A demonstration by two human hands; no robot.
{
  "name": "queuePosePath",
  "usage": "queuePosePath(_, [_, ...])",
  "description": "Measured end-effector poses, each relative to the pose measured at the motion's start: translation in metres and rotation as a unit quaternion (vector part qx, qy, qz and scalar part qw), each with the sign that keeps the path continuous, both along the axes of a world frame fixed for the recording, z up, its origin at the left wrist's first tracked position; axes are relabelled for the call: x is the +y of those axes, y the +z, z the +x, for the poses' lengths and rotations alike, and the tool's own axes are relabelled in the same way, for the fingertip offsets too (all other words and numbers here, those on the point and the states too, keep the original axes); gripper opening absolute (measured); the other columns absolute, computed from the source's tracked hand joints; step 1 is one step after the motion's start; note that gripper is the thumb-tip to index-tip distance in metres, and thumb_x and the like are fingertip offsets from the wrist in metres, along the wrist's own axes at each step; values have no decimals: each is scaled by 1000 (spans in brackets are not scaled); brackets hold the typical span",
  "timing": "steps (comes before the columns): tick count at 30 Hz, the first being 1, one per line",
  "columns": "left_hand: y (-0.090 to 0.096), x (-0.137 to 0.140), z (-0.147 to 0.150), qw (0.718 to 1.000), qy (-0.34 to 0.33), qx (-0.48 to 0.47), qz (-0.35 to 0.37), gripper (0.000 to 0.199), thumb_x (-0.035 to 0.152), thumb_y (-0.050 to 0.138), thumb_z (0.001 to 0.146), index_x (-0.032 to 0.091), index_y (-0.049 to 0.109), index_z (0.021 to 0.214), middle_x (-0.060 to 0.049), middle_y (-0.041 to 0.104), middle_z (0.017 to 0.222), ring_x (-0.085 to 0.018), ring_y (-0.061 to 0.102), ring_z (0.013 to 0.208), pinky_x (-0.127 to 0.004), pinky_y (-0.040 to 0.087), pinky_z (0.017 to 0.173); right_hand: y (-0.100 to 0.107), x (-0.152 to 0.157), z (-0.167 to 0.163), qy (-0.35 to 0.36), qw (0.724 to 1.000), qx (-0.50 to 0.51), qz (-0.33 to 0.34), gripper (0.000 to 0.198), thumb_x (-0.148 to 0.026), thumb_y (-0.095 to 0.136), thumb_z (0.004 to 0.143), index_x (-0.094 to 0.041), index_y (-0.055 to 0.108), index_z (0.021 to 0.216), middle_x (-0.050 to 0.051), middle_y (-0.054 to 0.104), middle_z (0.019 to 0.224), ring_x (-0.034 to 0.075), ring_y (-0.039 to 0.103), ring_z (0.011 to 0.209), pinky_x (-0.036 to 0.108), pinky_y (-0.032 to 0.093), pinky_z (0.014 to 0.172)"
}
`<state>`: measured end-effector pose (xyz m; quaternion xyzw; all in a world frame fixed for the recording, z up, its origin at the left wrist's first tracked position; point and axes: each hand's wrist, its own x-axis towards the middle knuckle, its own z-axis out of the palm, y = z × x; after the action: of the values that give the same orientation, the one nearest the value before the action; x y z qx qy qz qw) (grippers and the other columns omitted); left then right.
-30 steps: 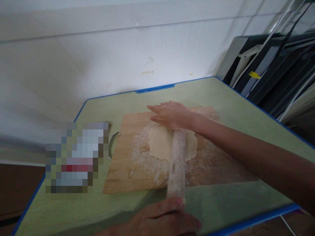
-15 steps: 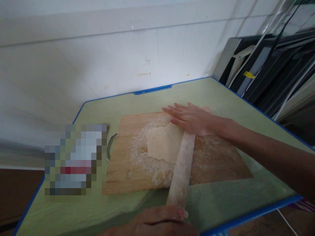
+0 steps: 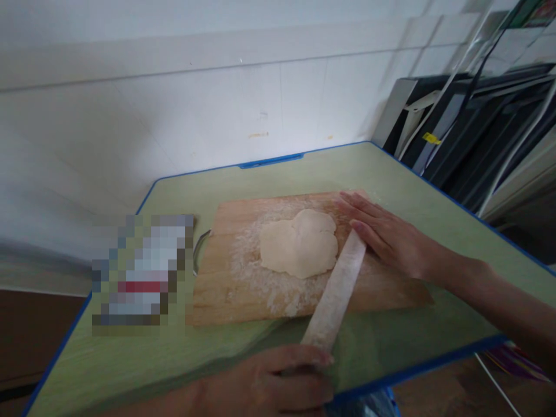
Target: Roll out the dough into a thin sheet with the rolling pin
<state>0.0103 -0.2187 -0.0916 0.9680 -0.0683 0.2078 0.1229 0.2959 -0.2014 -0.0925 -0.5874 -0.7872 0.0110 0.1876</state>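
Note:
A flour-dusted rolling pin (image 3: 334, 289) lies slantwise across the right part of a wooden board (image 3: 212, 289). Its near end is in my left hand (image 3: 282, 376), whose fingers are wrapped round it below the board's front edge. My right hand (image 3: 386, 237) has the far end under its thumb and palm, with the fingers stretched out over the board's back right. Left of the pin, a flattened piece of dough (image 3: 299, 243) with a lobed, uneven outline lies on scattered flour. The pin touches or nearly touches the dough's right edge.
The board rests on a pale green table (image 3: 208, 185) with a blue rim, against a white wall (image 3: 217, 110). A metal loop handle (image 3: 200, 249) sticks out at the board's left, near a pixelated object (image 3: 147, 266). Dark flat panels (image 3: 486, 133) lean at the right.
The rolling pin and both hands have shifted right off the dough, and the pin is more slanted. The dough's right side, hidden before, now shows. The view has tilted slightly.

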Motion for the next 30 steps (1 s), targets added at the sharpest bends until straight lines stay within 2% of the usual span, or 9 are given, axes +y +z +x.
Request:
queuePosePath(4, [-1,8,1,997,15,-58,43,36,16,34,98,19,68,85,5,73,93,-3,59,103,-20,26,113,2,4,-6,1,1000,3,10,50,-35,23,96,-8,53,127,16,45,141,24,27,138,48,26,112])
queuePosePath(8, [14,17,-1,993,43,-35,106,30,16,40,94,20,69,90,3,71,107,-8,56,114,-22,35,108,5,11,-12,4,999,8,45,44,-27,30,91,-8,55,121,18,54,132,27,43,129,52,31,108])
queuePosePath(12, [30,30,-11,987,86,-25,136,31,11,39,92,17,68,97,-1,68,115,-11,55,117,-22,41,104,7,11,-12,24,996,21,88,42,-18,35,82,-13,55,119,14,63,121,28,55,117,56,32,105])
queuePosePath(15, [40,45,-19,983,119,12,143,31,9,37,92,14,64,107,-4,67,118,-13,58,114,-27,44,102,8,8,-9,22,993,42,106,35,-17,38,82,-18,57,112,9,69,106,26,62,103,56,34,104])
queuePosePath(18, [46,58,-24,971,149,56,177,35,7,31,94,11,56,119,-8,63,122,-15,57,116,-31,46,101,9,7,-7,6,990,72,122,28,-21,38,88,-21,59,106,6,69,105,24,63,102,52,37,103])
queuePosePath(21, [48,63,-26,957,192,67,205,37,6,27,96,8,50,124,-11,63,123,-17,54,120,-33,45,101,12,7,-9,-37,986,103,124,28,-29,39,91,-21,60,107,7,69,107,23,65,98,45,49,89])
queuePosePath(24, [45,64,-28,948,215,73,222,36,6,27,96,8,48,126,-11,62,124,-17,54,120,-34,44,102,14,6,-10,-62,981,126,135,25,-31,42,90,-22,61,104,6,70,104,23,66,96,40,53,79])
queuePosePath(27, [40,67,-29,942,219,81,241,33,14,30,99,8,48,125,-10,62,124,-19,57,116,-35,45,99,16,2,-9,-45,974,144,172,19,-28,46,88,-25,61,100,5,70,102,22,65,97,40,52,80])
queuePosePath(30, [37,70,-27,936,231,67,257,32,26,36,99,7,53,117,-8,69,108,-18,63,101,-33,49,92,16,-2,-8,-3,972,136,189,14,-23,50,84,-24,60,94,8,68,100,21,65,93,35,53,68])
